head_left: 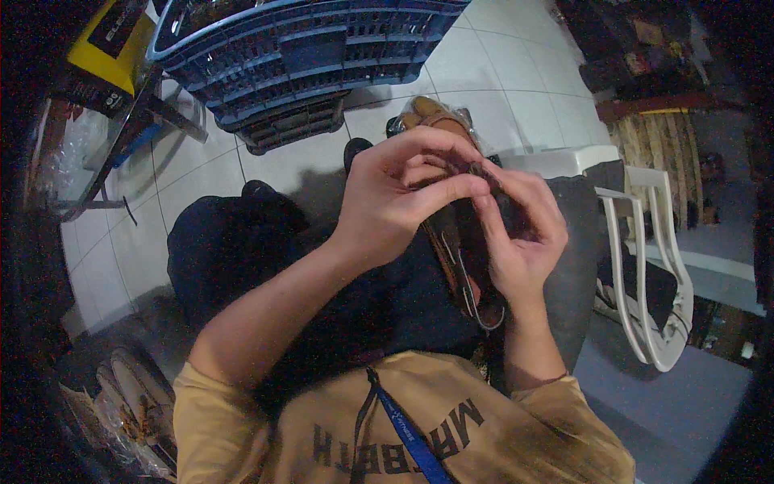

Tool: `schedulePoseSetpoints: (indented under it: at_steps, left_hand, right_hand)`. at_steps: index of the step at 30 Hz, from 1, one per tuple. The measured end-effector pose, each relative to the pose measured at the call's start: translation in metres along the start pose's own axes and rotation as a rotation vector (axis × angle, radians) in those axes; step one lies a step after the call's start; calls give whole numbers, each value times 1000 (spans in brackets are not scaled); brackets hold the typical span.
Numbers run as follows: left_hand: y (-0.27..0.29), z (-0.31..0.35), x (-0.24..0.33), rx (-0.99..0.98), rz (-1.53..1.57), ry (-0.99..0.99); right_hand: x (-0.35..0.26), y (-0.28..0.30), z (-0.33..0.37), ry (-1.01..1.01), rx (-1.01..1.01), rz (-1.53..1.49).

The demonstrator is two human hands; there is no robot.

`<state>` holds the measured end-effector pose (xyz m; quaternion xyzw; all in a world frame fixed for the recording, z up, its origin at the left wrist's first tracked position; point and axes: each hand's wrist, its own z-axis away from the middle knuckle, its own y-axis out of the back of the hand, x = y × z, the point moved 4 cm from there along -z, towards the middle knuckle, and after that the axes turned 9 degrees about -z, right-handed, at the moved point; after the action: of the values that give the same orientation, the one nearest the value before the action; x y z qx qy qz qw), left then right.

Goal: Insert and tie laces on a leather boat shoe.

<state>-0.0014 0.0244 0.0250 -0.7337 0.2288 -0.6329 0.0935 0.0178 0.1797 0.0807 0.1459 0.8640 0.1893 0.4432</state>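
My left hand (395, 189) and my right hand (524, 222) meet above my lap, thumbs and fingertips pinched together. Between the fingertips is a small dark piece (477, 168); its kind cannot be made out. Below the hands, across my dark-clothed lap, lies what looks like a dark sandal or shoe (461, 278) with a pale line along its edge. Its far end is hidden by my hands. Just beyond them is brown footwear (439, 119) partly wrapped in clear plastic.
A blue plastic crate (314, 48) stands on a black crate (282, 125) ahead. At far left are a yellow and black box (109, 60) and a dark metal frame (113, 161). A white plastic chair (673, 298) is at right. Several light-coloured shoes (133, 387) lie lower left.
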Motion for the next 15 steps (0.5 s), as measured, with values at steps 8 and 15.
schedulePoseSetpoints:
  at_steps: [8,15]
  left_hand:
    - [2,-2,-1,24,-47,25]
    - [-5,4,13,63,-228,-100]
  right_hand:
    - [1,3,1,58,43,45]
    - [-4,-3,-1,85,36,127]
